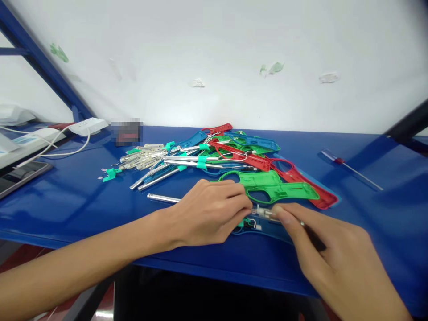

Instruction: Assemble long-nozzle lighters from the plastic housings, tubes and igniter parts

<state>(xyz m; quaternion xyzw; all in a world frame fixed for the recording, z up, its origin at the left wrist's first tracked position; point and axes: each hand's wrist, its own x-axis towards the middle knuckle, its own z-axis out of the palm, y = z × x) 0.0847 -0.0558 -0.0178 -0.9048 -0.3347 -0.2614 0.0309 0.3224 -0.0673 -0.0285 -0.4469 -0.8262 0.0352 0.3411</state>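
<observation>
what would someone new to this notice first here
Probably the bright red, green and blue plastic shells, heaped mid-table, with silver tubes bearing green tape towards the left of the heap. Next, perhaps, the left hand and right hand close together in front of it, a small clear part at the right fingertips. A screwdriver lies apart on the right side of the blue table.

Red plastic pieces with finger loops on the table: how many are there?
3 visible: a back red piece near the wall, a middle red piece, and a right red piece partly under a green piece. More may be hidden.
</observation>
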